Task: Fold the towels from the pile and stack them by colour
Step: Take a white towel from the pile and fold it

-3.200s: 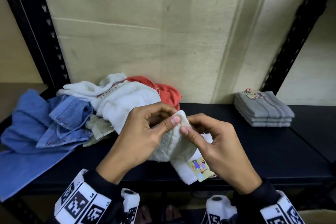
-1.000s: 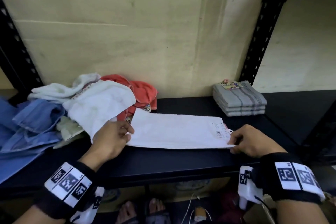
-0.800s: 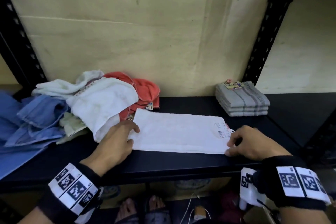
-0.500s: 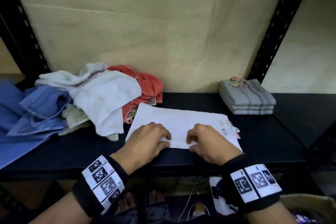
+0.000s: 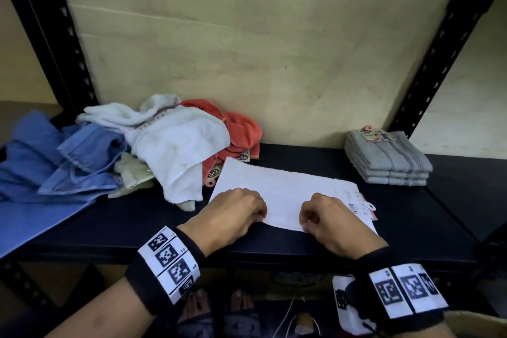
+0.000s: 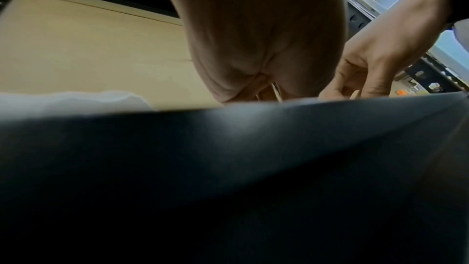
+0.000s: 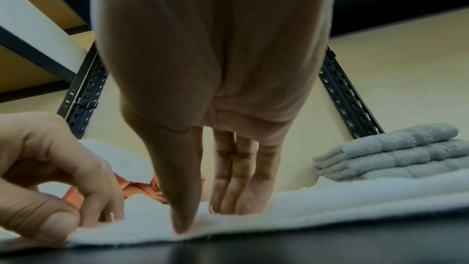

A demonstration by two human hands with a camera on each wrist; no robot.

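A white towel (image 5: 285,192) lies flat in a long strip on the black shelf (image 5: 131,225), its paper label (image 5: 359,203) at the right end. Both hands sit at its near long edge, side by side. My left hand (image 5: 258,217) has its fingers curled and pinches that edge. My right hand (image 5: 304,221) does the same a little to the right. In the right wrist view the right hand (image 7: 200,218) has its thumb at the edge and fingers on top of the towel (image 7: 342,206), with the left hand (image 7: 83,222) pinching alongside. The left wrist view is mostly dark shelf.
The unfolded pile lies at back left: a crumpled white towel (image 5: 178,145), a red towel (image 5: 241,129) and blue towels (image 5: 68,162). A stack of folded grey towels (image 5: 386,159) stands at back right. Black rack posts (image 5: 439,44) flank the wall.
My hands have left the towel's two ends and come together at the middle of its near edge, where their fingers have curled onto it. The towel stays flat.
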